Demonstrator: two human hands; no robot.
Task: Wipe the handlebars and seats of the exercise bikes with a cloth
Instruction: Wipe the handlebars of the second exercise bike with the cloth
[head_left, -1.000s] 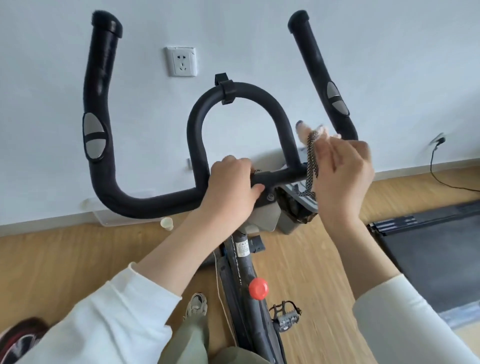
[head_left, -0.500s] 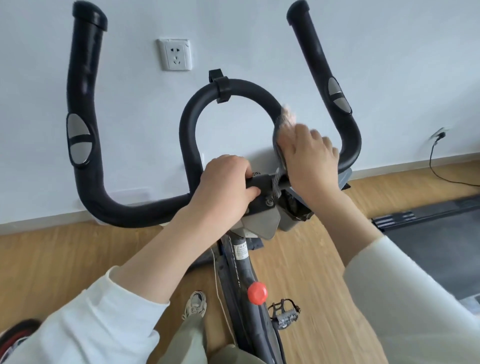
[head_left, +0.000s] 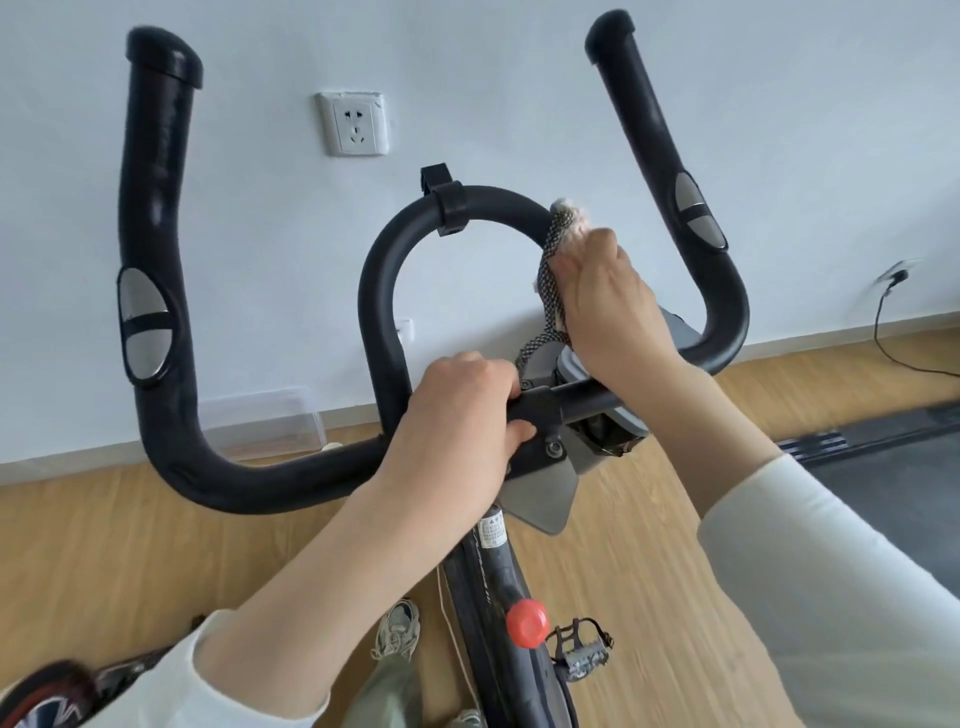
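Handlebars (head_left: 249, 483) of a black exercise bike fill my view, with their inner loop (head_left: 384, 280) rising just ahead of my hands. My right hand (head_left: 613, 306) is curled around a checked cloth (head_left: 551, 244), pressing it against the loop's right side. My left hand (head_left: 457, 415), just below and beside it, grips the handlebars at their centre, probably to steady them. I judge this is the loop-wiping step. Next, the cloth must slide over the loop's top, keeping firm contact. No seat is in view.

We see a white wall socket (head_left: 354, 123) on the pale wall (head_left: 519, 78), a clear plastic tray (head_left: 260, 426) at the wall's foot, wooden floor (head_left: 104, 561), a dark treadmill (head_left: 893, 478) at right, a black cable (head_left: 877, 325) beyond it.
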